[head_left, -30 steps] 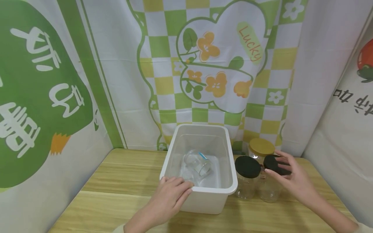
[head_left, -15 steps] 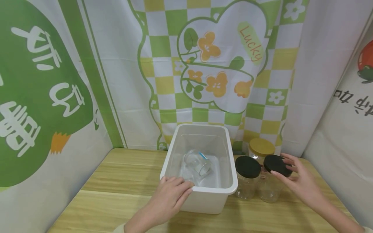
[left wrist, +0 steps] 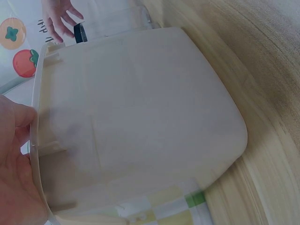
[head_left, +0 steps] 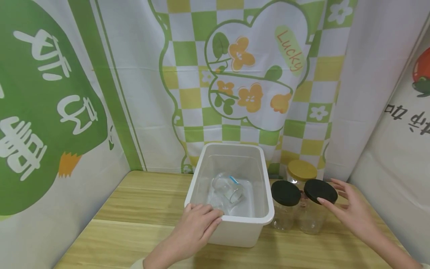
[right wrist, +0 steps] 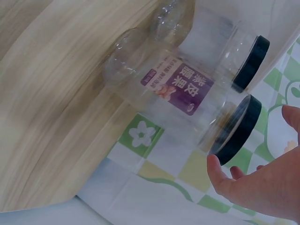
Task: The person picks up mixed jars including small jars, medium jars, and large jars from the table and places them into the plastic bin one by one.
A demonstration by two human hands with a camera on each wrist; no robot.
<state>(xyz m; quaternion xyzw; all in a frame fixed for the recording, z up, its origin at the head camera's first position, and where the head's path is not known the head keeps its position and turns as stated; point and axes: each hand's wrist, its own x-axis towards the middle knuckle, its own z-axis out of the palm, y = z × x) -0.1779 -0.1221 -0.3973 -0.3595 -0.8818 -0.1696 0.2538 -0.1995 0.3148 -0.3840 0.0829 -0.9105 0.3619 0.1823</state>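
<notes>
With its fingers over the near rim, my left hand (head_left: 198, 224) grips a white plastic bin (head_left: 248, 220); the left wrist view shows the bin's outer wall (left wrist: 136, 112). Inside the bin a clear jar (head_left: 228, 188) with a blue strip lies on its side. My right hand (head_left: 352, 209) has its fingers spread beside the black lid (head_left: 320, 190) of a clear jar and holds nothing. In the right wrist view that jar carries a purple label (right wrist: 187, 89), with a fingertip right at the lid's edge.
Between that jar and the bin stands another black-lidded jar (head_left: 286, 193). Behind them is a jar with a yellow lid (head_left: 302, 170). Everything stands on a wood-grain table (head_left: 134, 209), with a printed curtain (head_left: 228, 134) hanging at its back edge.
My right hand has drawn back to the right, off the top of the black lid, leaving the jar standing where it was. My left hand and the bin have stayed put.
</notes>
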